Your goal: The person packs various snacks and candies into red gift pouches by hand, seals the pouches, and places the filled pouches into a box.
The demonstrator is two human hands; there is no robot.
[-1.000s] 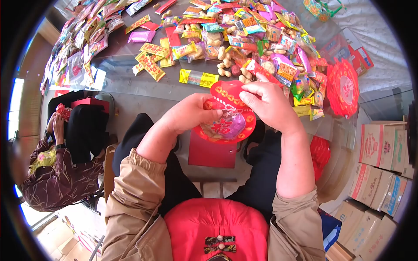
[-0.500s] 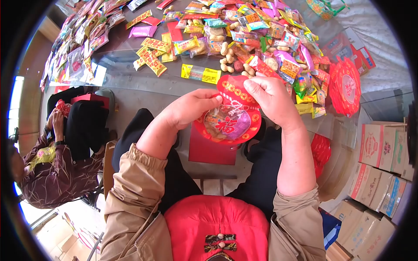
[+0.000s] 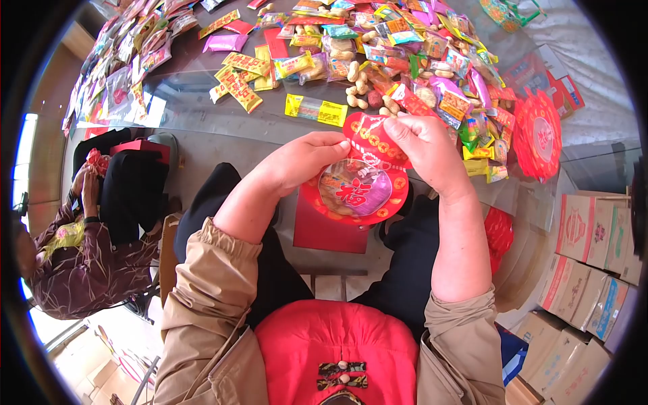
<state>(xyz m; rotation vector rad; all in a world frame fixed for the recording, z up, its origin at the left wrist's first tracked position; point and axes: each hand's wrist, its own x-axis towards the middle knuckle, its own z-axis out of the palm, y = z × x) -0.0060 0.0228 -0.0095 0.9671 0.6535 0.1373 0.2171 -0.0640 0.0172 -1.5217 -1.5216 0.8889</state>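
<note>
A red pouch [image 3: 356, 192] with a round clear window and wrapped sweets inside hangs between my two hands over my lap. My left hand [image 3: 305, 160] pinches its upper left side, thumb near the neck. With thumb and fingers closed, my right hand [image 3: 425, 150] grips the upper right of its top part. White cord lies across the pouch neck. Just beyond my hands, a yellow wrapped sweet [image 3: 316, 110] rests near the edge of the glass table [image 3: 196, 91]. Behind it spreads a heap of sweets and peanuts [image 3: 398, 57].
Flat red pouches [image 3: 538, 137] lie at the table's right side. A second heap of packets [image 3: 128, 54] is at the far left. Another person [image 3: 91, 260] sits at left, hands on something red. Cardboard boxes [image 3: 574, 290] stand at right, and a red box [image 3: 330, 226] lies below the pouch.
Both hands have shifted slightly right with the pouch. Its top part now stands more upright and spread, and the window faces me more fully than a second ago.
</note>
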